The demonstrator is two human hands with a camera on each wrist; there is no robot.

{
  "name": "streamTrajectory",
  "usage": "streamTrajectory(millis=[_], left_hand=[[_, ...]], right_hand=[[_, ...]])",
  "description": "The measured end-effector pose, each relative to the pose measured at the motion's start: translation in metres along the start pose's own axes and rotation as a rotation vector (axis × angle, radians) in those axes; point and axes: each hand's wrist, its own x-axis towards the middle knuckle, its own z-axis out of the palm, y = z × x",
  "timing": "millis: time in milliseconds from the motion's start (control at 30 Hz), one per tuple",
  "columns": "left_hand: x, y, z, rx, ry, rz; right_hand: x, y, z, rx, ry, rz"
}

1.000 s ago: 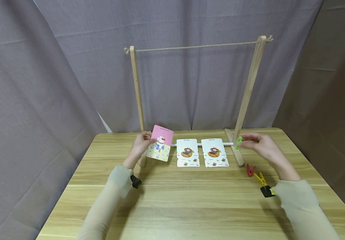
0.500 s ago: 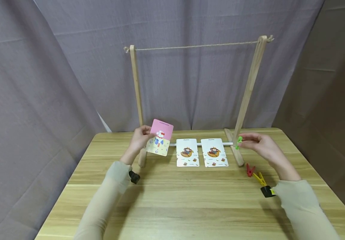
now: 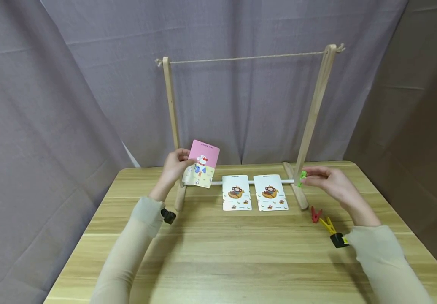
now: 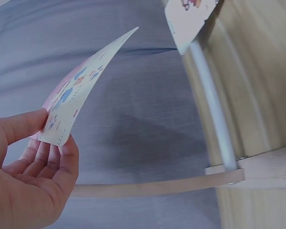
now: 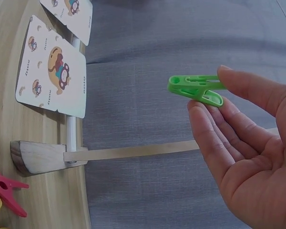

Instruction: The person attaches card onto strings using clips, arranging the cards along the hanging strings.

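L hand point(image 3: 176, 165) pinches pink-and-yellow picture card point(image 3: 202, 164) by its left edge, thumb in front, fingers behind; card upright, raised off light wooden table point(image 3: 218, 253), beside left post of wooden rack point(image 3: 170, 114). R hand point(image 3: 326, 180) pinches green plastic clothespin point(image 3: 301, 177) betw. thumb and fingertips, near right post base. Twine line point(image 3: 246, 58) runs left-right well above both hands; card's top edge lies parallel to it. L hand nearer the line. Two monkey cards point(image 3: 254, 193), red point(image 3: 316, 214) and yellow peg point(image 3: 329, 226) lie on table.

Card being raised off the table
The left hand point(image 3: 173, 165) is lifting the pink card point(image 3: 202, 164) higher, now clear above the white rail point(image 3: 216, 183) and nearer the left post point(image 3: 171, 110).
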Motion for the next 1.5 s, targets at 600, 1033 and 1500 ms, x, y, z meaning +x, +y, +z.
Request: streamTrajectory(millis=[600,1033,1500], left_hand=[[0.012,0.032,-0.017,0.017,-0.002,0.045],[0.017,0.052,-0.024,0.003,0.024,0.100],[0.025,0.077,-0.041,-0.077,0.083,0.205]], right_hand=[[0.000,0.003,0.000,-0.011,-0.008,-0.027],[0.000,0.002,0.000,0.016,-0.018,-0.028],[0.004,0.005,0.005,0.034,-0.017,-0.029]])
